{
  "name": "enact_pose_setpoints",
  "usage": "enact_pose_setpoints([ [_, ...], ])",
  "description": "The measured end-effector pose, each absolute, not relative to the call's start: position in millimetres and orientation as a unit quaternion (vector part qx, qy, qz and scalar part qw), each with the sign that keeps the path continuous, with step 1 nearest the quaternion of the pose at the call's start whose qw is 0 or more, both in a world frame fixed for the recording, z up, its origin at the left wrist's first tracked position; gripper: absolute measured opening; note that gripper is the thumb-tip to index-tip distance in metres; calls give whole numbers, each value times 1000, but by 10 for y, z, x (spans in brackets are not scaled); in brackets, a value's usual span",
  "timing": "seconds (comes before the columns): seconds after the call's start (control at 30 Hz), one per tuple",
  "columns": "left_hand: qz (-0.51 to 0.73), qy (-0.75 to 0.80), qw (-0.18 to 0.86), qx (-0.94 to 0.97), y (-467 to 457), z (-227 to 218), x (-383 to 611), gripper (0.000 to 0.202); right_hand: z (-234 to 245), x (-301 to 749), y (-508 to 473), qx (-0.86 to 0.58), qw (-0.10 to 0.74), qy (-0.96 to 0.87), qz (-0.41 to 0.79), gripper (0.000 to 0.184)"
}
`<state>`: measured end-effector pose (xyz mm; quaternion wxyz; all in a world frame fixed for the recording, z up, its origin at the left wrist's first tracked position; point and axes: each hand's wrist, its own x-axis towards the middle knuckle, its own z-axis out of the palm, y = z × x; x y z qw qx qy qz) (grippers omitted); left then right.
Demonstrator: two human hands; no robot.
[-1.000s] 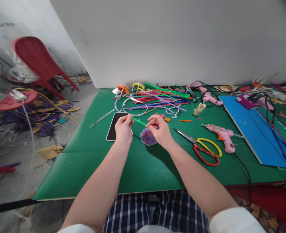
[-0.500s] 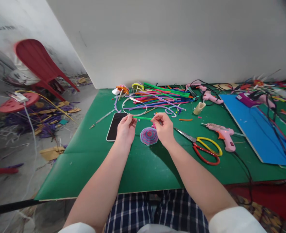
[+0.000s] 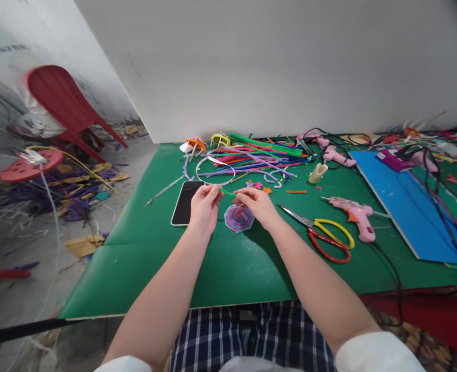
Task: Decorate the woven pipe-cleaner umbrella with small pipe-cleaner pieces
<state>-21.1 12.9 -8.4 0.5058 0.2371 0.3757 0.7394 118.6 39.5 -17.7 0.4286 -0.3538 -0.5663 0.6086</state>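
Observation:
My left hand (image 3: 204, 205) and my right hand (image 3: 256, 204) both pinch a thin green stick (image 3: 227, 192), one at each end, just above the green mat (image 3: 154, 258). Below the stick, between my hands, lies a small round purple-and-pink woven disc (image 3: 239, 217). A black phone (image 3: 185, 202) lies flat just left of my left hand. A white wire ring (image 3: 215, 171) rests beyond my fingers.
A heap of coloured sticks (image 3: 255, 153) lies at the back of the mat. Red-and-yellow scissors (image 3: 321, 236) and a pink glue gun (image 3: 353, 213) sit to the right, near a blue sheet (image 3: 410, 206) with cables. A red chair (image 3: 61, 106) and scraps are on the floor to the left.
My right hand slid left along the green stick, closer to my left hand. The stick's visible part is now shorter. The disc stayed on the mat.

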Motion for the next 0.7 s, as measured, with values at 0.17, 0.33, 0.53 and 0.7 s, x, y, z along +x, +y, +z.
enact_pose_setpoints([
  [0.17,742,370,510,228,140,-114,-212,21,-209,1188,371,-410,462,-629,472,13],
  [0.33,741,402,500,199,152,-133,-243,24,-208,1208,334,-393,400,-794,236,12],
  [0.53,736,435,487,179,151,-135,-249,25,-248,1214,359,-357,350,-849,170,16],
  [0.7,744,422,481,192,148,-132,-254,24,-308,1228,391,-377,393,-811,212,21],
])
